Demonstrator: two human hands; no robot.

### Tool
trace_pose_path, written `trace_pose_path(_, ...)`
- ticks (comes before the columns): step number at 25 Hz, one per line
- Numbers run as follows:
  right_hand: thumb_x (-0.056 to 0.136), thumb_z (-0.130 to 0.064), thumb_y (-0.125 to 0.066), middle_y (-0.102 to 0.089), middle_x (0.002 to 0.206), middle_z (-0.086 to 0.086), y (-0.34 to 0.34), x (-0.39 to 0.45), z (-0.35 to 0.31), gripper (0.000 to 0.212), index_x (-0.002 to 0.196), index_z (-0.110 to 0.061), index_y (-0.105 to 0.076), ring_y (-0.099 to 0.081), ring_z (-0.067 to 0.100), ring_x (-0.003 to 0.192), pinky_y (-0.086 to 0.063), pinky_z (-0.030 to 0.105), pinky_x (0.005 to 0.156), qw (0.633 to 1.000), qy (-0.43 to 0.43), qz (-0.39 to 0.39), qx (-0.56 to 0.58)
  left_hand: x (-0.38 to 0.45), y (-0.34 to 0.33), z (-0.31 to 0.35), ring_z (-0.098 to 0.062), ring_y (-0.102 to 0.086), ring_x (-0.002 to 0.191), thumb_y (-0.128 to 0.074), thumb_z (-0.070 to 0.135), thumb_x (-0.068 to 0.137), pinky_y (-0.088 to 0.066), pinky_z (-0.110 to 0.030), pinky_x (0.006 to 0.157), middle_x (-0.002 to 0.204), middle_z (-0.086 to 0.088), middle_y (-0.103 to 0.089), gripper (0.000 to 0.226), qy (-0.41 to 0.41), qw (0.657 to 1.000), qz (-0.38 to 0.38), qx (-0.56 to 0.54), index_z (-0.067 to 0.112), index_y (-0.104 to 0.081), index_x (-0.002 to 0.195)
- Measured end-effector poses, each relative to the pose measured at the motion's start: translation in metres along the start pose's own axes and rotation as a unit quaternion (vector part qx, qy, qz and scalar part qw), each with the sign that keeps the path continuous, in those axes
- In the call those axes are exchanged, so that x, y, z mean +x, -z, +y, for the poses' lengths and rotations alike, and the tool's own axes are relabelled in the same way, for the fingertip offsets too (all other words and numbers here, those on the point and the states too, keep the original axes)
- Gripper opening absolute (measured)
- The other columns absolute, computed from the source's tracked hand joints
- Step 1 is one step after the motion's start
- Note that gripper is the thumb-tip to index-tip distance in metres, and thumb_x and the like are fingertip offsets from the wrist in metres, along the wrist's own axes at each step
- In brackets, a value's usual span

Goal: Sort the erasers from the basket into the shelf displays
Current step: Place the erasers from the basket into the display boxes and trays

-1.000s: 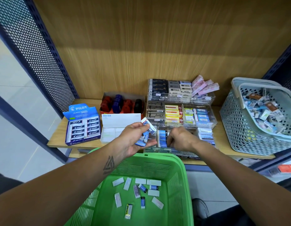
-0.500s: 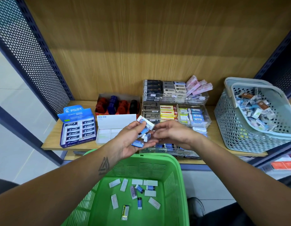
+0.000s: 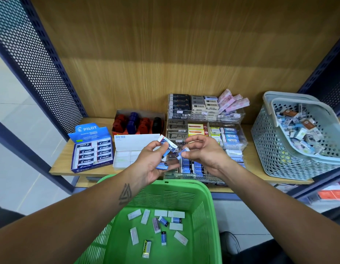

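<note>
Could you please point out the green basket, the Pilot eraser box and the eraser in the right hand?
green basket (image 3: pixel 207 189): head view, on its right rim.
Pilot eraser box (image 3: pixel 89 130): head view, on its raised blue lid.
eraser in the right hand (image 3: pixel 181 152): head view, on its blue sleeve.

Shelf (image 3: pixel 62 164) front crowded: Pilot box (image 3: pixel 92 149) left, white box (image 3: pixel 131 151) beside it, acrylic display (image 3: pixel 235 141) centre, grey basket (image 3: pixel 275 149) right. Open air above all of them up to the wood back panel (image 3: pixel 165 54). Green basket (image 3: pixel 207 206) rim sits just below the shelf edge; its top is open.
</note>
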State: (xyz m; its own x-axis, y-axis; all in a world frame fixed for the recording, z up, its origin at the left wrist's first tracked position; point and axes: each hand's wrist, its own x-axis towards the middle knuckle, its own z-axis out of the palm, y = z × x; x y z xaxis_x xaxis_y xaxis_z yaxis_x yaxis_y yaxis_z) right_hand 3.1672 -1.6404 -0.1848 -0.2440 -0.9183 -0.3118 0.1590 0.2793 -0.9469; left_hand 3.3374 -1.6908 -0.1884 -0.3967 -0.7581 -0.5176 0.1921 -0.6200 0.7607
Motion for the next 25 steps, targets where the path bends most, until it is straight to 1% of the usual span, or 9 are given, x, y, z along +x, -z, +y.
trace_pose_path(3, 0.074, 0.007, -0.079, -0.072, 0.078, 0.011, 0.013, 0.003, 0.003, 0.025, 0.095, -0.001, -0.068, -0.070, 0.022, 0.076, -0.057, 0.026, 0.070, 1.000, 0.004, 0.002, -0.023, 0.000, 0.004, 0.001, -0.048, -0.072, 0.086, -0.058, 0.012, 0.099, -0.062, -0.050, 0.062, 0.080, -0.022, -0.075, 0.011, 0.020, 0.999, 0.005, -0.030, 0.006, -0.060, 0.109)
trace_pose_path(6, 0.080, 0.004, -0.076, -0.075, 0.089, 0.005, 0.022, 0.010, 0.010, 0.021, 0.092, -0.013, -0.076, -0.069, 0.018, 0.084, -0.055, 0.021, 0.074, 0.984, 0.043, -0.002, -0.173, -0.001, 0.001, 0.001, -0.048, -0.071, 0.088, -0.060, 0.012, 0.098, -0.062, -0.049, 0.064, 0.089, -0.027, -0.072, 0.006, 0.030, 0.999, 0.000, -0.028, 0.006, -0.061, 0.100)
trace_pose_path(9, 0.086, 0.003, -0.070, -0.071, 0.098, 0.002, 0.034, 0.018, 0.011, 0.025, 0.103, -0.016, -0.073, -0.067, 0.017, 0.090, -0.054, 0.021, 0.075, 0.891, 0.104, 0.004, -0.442, 0.000, 0.001, 0.000, -0.048, -0.071, 0.090, -0.060, 0.012, 0.098, -0.062, -0.049, 0.066, 0.101, -0.031, -0.069, 0.006, 0.036, 0.999, -0.003, -0.018, 0.006, -0.062, 0.097)
trace_pose_path(11, 0.085, -0.003, -0.073, -0.071, 0.096, 0.004, 0.039, 0.022, 0.014, 0.019, 0.100, -0.015, -0.071, -0.067, 0.018, 0.089, -0.055, 0.027, 0.079, 0.824, 0.129, 0.006, -0.551, 0.001, 0.003, -0.001, -0.048, -0.071, 0.091, -0.061, 0.012, 0.097, -0.062, -0.049, 0.066, 0.107, -0.032, -0.067, 0.007, 0.041, 0.999, -0.006, -0.017, 0.006, -0.062, 0.096)
trace_pose_path(15, 0.086, -0.009, -0.073, -0.071, 0.099, 0.001, 0.038, 0.025, 0.027, 0.014, 0.098, -0.017, -0.073, -0.066, 0.018, 0.090, -0.053, 0.028, 0.082, 0.759, 0.131, -0.029, -0.637, 0.004, 0.004, -0.002, -0.048, -0.071, 0.089, -0.062, 0.012, 0.097, -0.061, -0.048, 0.065, 0.114, -0.032, -0.065, 0.006, 0.043, 0.999, -0.011, -0.020, 0.006, -0.062, 0.096)
trace_pose_path(18, 0.092, -0.016, -0.067, -0.071, 0.107, 0.002, 0.040, 0.028, 0.035, 0.015, 0.106, -0.019, -0.072, -0.065, 0.018, 0.095, -0.053, 0.030, 0.087, 0.737, 0.131, -0.022, -0.663, 0.006, 0.007, -0.002, -0.049, -0.071, 0.091, -0.062, 0.012, 0.096, -0.061, -0.048, 0.066, 0.119, -0.030, -0.064, 0.006, 0.045, 0.999, -0.014, -0.022, 0.005, -0.062, 0.095)
trace_pose_path(21, 0.091, -0.033, -0.065, -0.067, 0.117, 0.001, 0.042, 0.027, 0.039, 0.026, 0.115, -0.023, -0.065, -0.058, 0.019, 0.115, -0.040, 0.041, 0.107, 0.673, 0.105, -0.023, -0.732, 0.006, 0.008, -0.002, -0.049, -0.070, 0.091, -0.062, 0.012, 0.096, -0.061, -0.048, 0.066, 0.121, -0.028, -0.062, 0.007, 0.046, 0.999, -0.015, -0.021, 0.005, -0.062, 0.098)
trace_pose_path(23, 0.091, -0.026, -0.064, -0.067, 0.116, 0.002, 0.038, 0.023, 0.039, 0.025, 0.116, -0.020, -0.062, -0.049, 0.021, 0.128, -0.030, 0.046, 0.113, 0.618, 0.094, -0.037, -0.780, 0.005, 0.009, -0.002, -0.048, -0.071, 0.091, -0.063, 0.011, 0.096, -0.061, -0.048, 0.066, 0.122, -0.028, -0.062, 0.007, 0.046, 0.999, -0.016, -0.020, 0.005, -0.062, 0.100)
trace_pose_path(25, 0.090, -0.007, -0.057, -0.066, 0.098, 0.002, 0.034, 0.019, 0.039, 0.022, 0.109, -0.019, -0.060, -0.056, 0.023, 0.115, -0.032, 0.043, 0.110, 0.605, 0.115, -0.023, -0.787, 0.004, 0.008, -0.003, -0.048, -0.071, 0.090, -0.064, 0.012, 0.095, -0.061, -0.048, 0.065, 0.120, -0.028, -0.062, 0.008, 0.047, 0.999, -0.016, -0.017, 0.005, -0.063, 0.099)
